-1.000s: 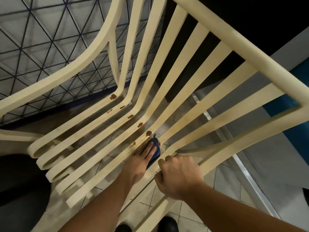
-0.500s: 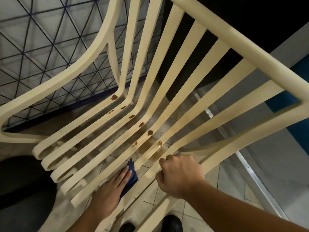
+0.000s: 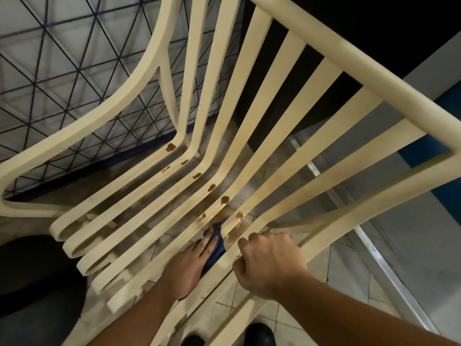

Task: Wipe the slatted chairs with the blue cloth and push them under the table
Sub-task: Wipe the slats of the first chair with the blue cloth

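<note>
Cloth [image 3: 216, 242] mostly under L hand [image 3: 185, 268]

Beige tiled floor [image 3: 287, 318] below; wall with dark triangle grid [image 3: 62, 71] far left; metal strip [image 3: 389, 270] right; blue panel [image 3: 424, 151] far right; black shoes [image 3: 259, 333] near edge.

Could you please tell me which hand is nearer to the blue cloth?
Left. The left hand presses the blue cloth onto the chair; the right hand grips a slat to the cloth's right.
</note>
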`<state>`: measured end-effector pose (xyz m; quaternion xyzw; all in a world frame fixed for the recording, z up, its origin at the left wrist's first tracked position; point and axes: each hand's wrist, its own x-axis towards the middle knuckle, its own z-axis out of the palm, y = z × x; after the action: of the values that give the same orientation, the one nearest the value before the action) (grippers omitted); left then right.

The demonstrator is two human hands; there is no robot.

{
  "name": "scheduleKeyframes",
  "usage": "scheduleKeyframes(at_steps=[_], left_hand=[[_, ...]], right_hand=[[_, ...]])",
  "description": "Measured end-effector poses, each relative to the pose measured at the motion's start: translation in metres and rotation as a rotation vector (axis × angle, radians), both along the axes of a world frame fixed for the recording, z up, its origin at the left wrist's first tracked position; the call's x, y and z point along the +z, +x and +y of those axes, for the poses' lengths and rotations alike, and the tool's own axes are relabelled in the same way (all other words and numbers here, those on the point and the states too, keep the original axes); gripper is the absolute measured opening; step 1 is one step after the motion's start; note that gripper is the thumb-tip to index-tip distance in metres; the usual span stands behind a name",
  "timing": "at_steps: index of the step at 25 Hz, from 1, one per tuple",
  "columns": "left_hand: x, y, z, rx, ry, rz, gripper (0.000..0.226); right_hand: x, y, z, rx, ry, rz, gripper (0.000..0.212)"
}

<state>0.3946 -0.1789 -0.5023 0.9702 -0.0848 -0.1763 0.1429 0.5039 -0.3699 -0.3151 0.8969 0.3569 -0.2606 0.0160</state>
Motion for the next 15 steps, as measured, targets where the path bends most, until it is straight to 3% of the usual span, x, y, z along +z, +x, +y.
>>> scheduleKeyframes(at_steps=[4, 9, 12, 15], left_hand=[[-0.015, 0.030, -0.013, -0.041, 0.082, -0.055, 0.113], [-0.003, 0.053, -0.034, 0.299, -0.076, 0.181, 0.066], [0.003, 0.046, -0.038, 0.390, 0.006, 0.066, 0.049], [-0.006, 0.021, -0.026, 0.432, -0.004, 0.059, 0.048]], right_hand=[[0.000, 0.000, 0.001, 0.010, -0.005, -0.012, 0.037], [-0.003, -0.001, 0.003, 0.016, -0.029, -0.072, 0.037], [-0.004, -0.004, 0.003, 0.008, -0.034, -0.093, 0.034], [-0.004, -0.006, 0.002, -0.007, 0.000, -0.097, 0.031]])
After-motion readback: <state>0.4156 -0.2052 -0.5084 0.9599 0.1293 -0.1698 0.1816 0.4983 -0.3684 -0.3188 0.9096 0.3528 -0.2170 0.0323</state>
